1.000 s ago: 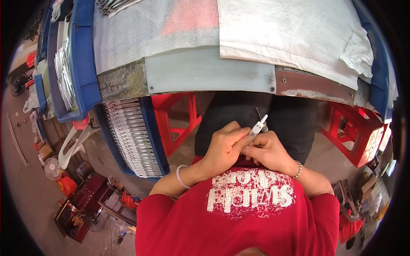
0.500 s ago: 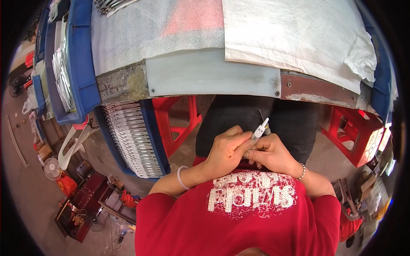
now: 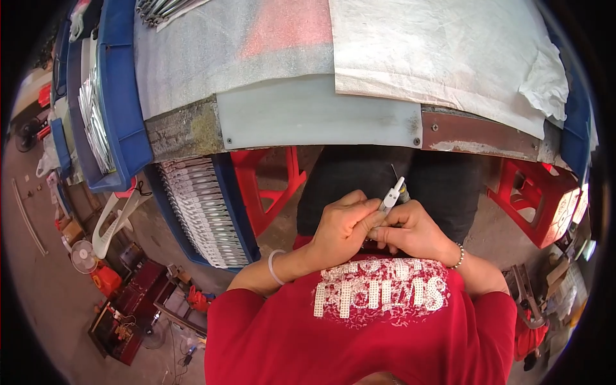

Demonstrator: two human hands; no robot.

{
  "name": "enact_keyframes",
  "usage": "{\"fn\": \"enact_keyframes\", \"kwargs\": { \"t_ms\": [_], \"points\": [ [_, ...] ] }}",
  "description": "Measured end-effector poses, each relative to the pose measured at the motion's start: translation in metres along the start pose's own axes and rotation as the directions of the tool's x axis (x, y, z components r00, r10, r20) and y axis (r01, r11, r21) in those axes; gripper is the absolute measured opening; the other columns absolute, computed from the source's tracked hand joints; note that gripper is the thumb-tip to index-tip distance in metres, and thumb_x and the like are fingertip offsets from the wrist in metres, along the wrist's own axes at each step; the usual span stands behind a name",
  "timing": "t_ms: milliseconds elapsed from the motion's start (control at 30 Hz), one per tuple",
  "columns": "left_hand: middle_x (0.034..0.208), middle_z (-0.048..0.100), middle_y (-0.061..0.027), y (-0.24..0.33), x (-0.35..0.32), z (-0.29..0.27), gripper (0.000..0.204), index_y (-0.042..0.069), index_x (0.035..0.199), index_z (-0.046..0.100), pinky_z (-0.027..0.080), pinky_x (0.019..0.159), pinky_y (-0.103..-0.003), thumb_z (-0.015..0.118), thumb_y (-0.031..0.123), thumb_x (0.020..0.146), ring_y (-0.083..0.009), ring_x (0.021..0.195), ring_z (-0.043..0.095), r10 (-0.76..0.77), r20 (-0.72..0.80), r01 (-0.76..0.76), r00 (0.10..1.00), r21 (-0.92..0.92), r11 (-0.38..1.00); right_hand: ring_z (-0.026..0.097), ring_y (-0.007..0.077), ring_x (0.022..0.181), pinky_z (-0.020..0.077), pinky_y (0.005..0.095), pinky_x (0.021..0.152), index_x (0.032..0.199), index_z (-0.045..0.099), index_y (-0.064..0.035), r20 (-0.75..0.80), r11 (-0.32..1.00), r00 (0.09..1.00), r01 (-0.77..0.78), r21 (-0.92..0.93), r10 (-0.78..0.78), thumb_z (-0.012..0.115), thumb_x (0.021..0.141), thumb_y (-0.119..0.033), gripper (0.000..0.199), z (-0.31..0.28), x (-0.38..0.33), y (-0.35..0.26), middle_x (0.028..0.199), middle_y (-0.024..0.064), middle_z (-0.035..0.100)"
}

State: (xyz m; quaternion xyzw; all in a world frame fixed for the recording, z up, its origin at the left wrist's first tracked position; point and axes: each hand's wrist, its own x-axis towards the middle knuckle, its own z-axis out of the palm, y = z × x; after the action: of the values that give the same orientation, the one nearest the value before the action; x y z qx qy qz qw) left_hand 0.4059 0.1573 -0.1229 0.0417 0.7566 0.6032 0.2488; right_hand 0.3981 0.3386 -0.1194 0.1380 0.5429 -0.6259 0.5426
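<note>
Close to my red shirt, my hands meet over my lap. My left hand [image 3: 346, 221] is closed round a pale grey-white metal piece [image 3: 391, 196], narrow at its tip and marked with two small dark dots. My right hand [image 3: 412, 234] is curled beside it, fingers touching or nearly touching the left ones. Behind the piece, a grey and yellowish tool [image 3: 403, 194] shows above the right fingers, with a thin dark rod [image 3: 394, 169] pointing up. Most of this tool is hidden, and its kind is unclear.
The workbench edge [image 3: 321, 115] lies just ahead, partly covered by a white sheet [image 3: 436, 58]. Left, a blue crate [image 3: 232, 212] holds rows of similar pale pieces; a blue bin [image 3: 122, 96] holds thin silvery parts. Red stools [image 3: 273, 192] stand under the bench.
The view has shifted slightly. Both hands keep the same grip on the metal piece and the thin-rodded tool, with hardly any movement.
</note>
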Motion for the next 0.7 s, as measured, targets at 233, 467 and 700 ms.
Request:
{"fn": "enact_keyframes", "kwargs": {
  "t_ms": [233,467,700],
  "points": [
    [0.072,0.055,-0.0101,0.001,-0.002,-0.001,0.016,-0.006,0.097,0.064,0.042,0.052,-0.026,0.063,0.003,0.083,-0.0160,0.060,0.054,-0.010,0.007,0.010,1.000,0.009,1.000,0.055,0.0061,0.050,0.0432,0.0206,0.045,0.071,0.065,0.0032,0.024,1.000,1.000,-0.001,-0.001,0.001,0.067,0.085,-0.015,0.023,-0.001,-0.003,-0.003,0.062,0.0052,0.063],
    [0.072,0.054,-0.0106,0.004,-0.003,-0.001,0.016,-0.006,0.096,0.064,0.041,0.051,-0.027,0.064,0.003,0.083,-0.0167,0.060,0.054,-0.009,-0.002,0.010,1.000,0.024,1.000,0.054,0.0056,0.052,0.0427,0.0208,0.046,0.073,0.065,0.0026,0.063,0.999,0.998,-0.001,-0.042,0.004,0.067,0.085,-0.015,0.021,-0.004,-0.003,-0.005,0.062,0.0040,0.062],
    [0.084,0.064,-0.0071,0.006,0.022,-0.015,0.031,-0.001,0.120,0.056,0.046,0.056,-0.023,0.055,0.015,0.094,-0.0141,0.065,0.060,-0.334,0.485,0.544,0.808,-0.398,0.738,0.052,0.0053,0.051,0.0398,0.0195,0.046,0.079,0.069,0.0001,0.156,0.997,0.988,-0.014,0.074,0.002,0.067,0.086,-0.021,0.022,-0.011,-0.002,-0.008,0.064,0.0028,0.062]
  ]
}}
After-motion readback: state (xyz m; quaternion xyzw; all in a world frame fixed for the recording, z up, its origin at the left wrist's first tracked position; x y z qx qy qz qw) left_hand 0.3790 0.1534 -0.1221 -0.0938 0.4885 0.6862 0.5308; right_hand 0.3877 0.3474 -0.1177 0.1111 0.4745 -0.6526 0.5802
